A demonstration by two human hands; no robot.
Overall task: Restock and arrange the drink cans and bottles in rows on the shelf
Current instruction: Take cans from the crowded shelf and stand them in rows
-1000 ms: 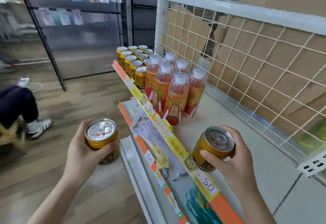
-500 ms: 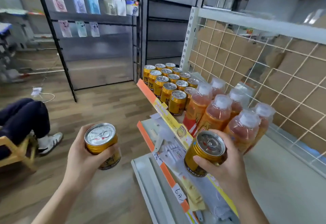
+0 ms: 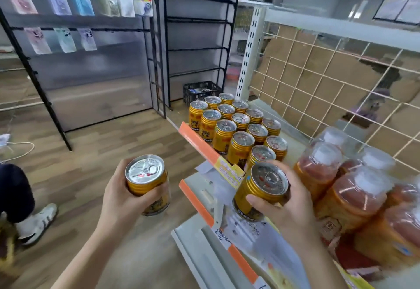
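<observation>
My left hand (image 3: pixel 122 200) grips a gold drink can (image 3: pixel 145 178) upright over the wooden floor, left of the shelf. My right hand (image 3: pixel 286 211) grips a second gold can (image 3: pixel 261 188), tilted slightly, above the shelf's orange and yellow price rail (image 3: pixel 204 150), just in front of the rows. Several gold cans (image 3: pixel 238 127) stand in three rows on the white shelf (image 3: pixel 295 147). Orange-red bottles with white caps (image 3: pixel 341 182) stand packed together to the right of the cans.
A white wire grid (image 3: pixel 329 97) backs the shelf, with cardboard behind it. A lower shelf ledge (image 3: pixel 204 250) juts out below. A black crate (image 3: pixel 201 92) sits on the floor beyond. Another person's leg and white shoe (image 3: pixel 34 222) are at the left edge. Black racks stand behind.
My view has swung left along the shelf, bringing the can rows closer. My right hand has carried its can from the bare shelf past the bottles to the front of the can rows.
</observation>
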